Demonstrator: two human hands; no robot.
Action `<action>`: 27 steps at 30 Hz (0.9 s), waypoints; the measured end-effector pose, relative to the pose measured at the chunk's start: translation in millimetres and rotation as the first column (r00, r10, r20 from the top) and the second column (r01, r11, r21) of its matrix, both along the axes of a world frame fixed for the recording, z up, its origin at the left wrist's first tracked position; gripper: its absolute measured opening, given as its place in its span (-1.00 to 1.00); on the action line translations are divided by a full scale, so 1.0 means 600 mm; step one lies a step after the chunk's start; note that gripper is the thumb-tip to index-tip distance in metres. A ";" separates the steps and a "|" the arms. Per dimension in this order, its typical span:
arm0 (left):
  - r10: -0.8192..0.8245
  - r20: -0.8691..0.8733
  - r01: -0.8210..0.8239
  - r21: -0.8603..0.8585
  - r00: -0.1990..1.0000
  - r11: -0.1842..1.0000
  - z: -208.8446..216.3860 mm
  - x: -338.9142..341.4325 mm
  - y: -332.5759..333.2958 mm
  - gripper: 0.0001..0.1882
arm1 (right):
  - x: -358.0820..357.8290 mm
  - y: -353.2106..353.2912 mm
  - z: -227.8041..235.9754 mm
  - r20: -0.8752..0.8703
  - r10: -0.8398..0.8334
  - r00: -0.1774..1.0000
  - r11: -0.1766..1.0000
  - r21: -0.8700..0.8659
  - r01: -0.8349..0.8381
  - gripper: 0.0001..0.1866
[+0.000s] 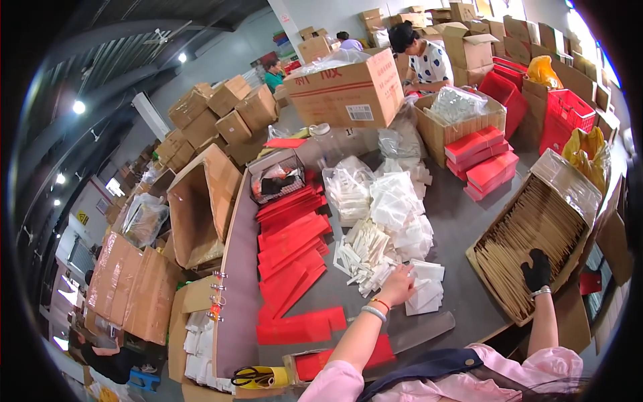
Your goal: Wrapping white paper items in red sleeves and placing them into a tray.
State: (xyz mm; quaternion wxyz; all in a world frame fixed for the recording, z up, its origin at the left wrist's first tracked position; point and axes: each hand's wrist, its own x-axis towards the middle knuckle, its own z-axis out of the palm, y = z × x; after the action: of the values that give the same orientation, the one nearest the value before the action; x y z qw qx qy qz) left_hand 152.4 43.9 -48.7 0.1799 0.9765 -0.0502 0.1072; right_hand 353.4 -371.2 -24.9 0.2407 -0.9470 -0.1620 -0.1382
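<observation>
My left hand, bare with bands at the wrist, reaches over the near end of a heap of small white strips. Its fingers are curled together at the edge of a stack of flat white packets; whether anything is pinched there I cannot make out. In a black glove, my right hand rests with thumb and fingers apart on tightly packed thin brown pieces. They stand on edge in rows inside an open cardboard box. More white packets lie beyond the strips.
Red envelopes fan out along the table's left side, below a wire basket. Stacked red packs stand at the far right. Black-handled scissors lie at the near left edge. A co-worker stands behind a large carton.
</observation>
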 end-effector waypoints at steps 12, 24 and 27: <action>0.207 -0.224 -0.226 -0.064 0.952 0.972 0.012 -0.025 0.002 -0.79 | -0.007 -0.022 0.007 -0.109 -0.018 0.994 0.953 -0.303 -0.016 -0.77; 0.381 -0.218 -0.433 -0.288 0.898 0.854 0.090 -0.216 -0.163 -0.84 | 0.087 -0.041 -0.089 -0.144 -0.012 0.990 0.983 -0.186 -0.015 -0.86; 0.373 -0.130 -0.393 -0.193 0.919 0.899 0.089 -0.237 -0.171 -0.89 | 0.074 -0.025 -0.057 -0.328 -0.092 0.940 0.986 -0.162 0.040 -0.86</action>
State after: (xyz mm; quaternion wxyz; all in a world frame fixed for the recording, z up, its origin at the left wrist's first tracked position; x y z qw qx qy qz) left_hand 10.2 -58.8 4.9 0.2619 0.9459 0.1629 0.1011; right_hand 397.5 -386.1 -58.9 0.1868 -0.9772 -0.0970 0.0292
